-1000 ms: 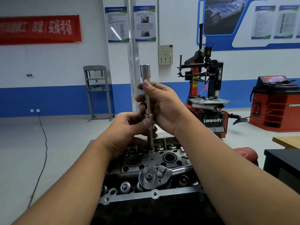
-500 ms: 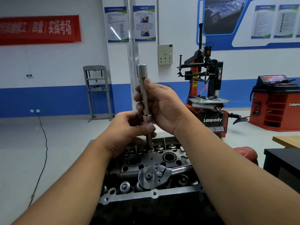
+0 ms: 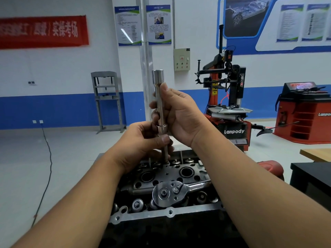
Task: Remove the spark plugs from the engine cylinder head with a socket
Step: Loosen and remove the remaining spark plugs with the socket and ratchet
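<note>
Workshop floor of pale grey runs back to a white wall with a blue band, and the engine cylinder head (image 3: 161, 214) fills the nearest ground at six o'clock. On it, a chrome ratchet wrench (image 3: 169, 193) lies flat, its round head near the front edge and its handle running toward three o'clock. Just behind it at the centre, a long socket (image 3: 160, 102) stands nearly upright on a thin extension bar (image 3: 165, 152) whose lower end enters a hole at the far side of the cylinder head. The left hand (image 3: 141, 145) curls round the bar below the socket, thumb pressed on the joint. The right hand (image 3: 180, 115) wraps the socket's shaft higher up, fingers curled round it and thumb laid along it. No spark plug shows. Farther off at two o'clock stands a red and black tyre changer (image 3: 227, 104); at ten o'clock a grey press frame (image 3: 107, 101) stands before the wall.
</note>
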`<state>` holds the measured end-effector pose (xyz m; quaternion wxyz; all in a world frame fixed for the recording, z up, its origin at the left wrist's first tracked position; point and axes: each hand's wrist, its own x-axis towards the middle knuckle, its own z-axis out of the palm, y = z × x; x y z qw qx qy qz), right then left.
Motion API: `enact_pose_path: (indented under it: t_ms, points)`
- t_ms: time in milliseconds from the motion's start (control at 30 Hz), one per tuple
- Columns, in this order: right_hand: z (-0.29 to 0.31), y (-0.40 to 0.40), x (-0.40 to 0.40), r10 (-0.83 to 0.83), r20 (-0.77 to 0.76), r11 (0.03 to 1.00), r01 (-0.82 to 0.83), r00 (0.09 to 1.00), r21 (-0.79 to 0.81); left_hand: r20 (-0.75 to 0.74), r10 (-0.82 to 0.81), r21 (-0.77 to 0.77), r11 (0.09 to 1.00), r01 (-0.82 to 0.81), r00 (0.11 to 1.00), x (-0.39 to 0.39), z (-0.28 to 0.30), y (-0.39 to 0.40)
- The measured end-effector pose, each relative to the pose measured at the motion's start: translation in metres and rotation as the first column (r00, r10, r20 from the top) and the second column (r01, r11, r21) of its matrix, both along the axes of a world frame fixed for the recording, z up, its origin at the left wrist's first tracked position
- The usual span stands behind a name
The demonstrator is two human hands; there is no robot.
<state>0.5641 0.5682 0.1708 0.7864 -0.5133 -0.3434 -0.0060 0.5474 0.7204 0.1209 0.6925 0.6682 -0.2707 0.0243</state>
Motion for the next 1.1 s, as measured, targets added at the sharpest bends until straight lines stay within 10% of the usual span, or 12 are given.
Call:
enact_pose_path:
  t_ms: [1100]
  points:
    - [0.0034, -0.0030, -0.0028, 0.106, -0.102, 0.993, -0.099, 0.989, 0.072, 0.046, -0.003, -0.001, 1.000, 0.003, 0.999, 0.0009, -0.0007, 0.0006]
